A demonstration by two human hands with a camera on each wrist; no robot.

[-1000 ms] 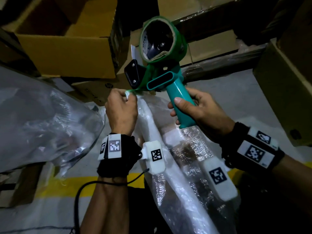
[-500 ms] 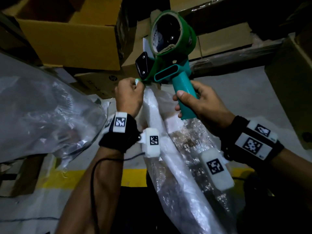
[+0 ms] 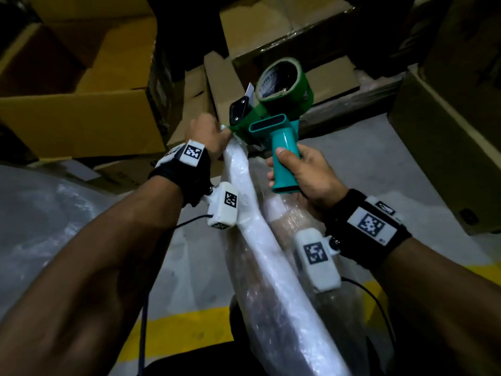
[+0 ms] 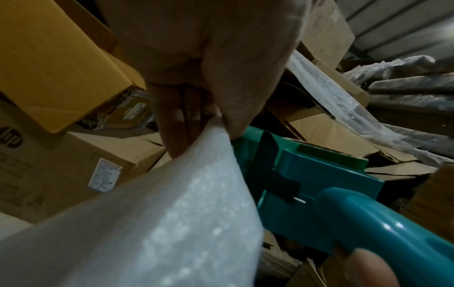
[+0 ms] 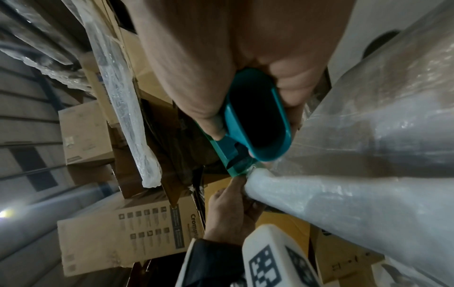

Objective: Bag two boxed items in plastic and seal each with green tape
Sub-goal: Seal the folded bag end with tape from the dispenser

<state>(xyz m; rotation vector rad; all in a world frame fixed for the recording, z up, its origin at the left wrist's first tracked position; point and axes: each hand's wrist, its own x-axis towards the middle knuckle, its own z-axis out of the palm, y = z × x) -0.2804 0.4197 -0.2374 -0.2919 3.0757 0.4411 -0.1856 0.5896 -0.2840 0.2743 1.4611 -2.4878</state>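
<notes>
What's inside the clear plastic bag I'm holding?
Through the plastic bag a long white foam-like strip and brownish cardboard show. Glare and wrinkles hide the rest, so the item itself cannot be identified.

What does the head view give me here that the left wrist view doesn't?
Only the head view shows the green tape roll on the dispenser, the right hand wrapped round its teal handle, and the long bagged item running down toward the yellow floor line. Only the left wrist view shows the left hand's fingertips pinching the gathered plastic end. Both show the left hand at the bag's end, beside the tape dispenser.
</notes>
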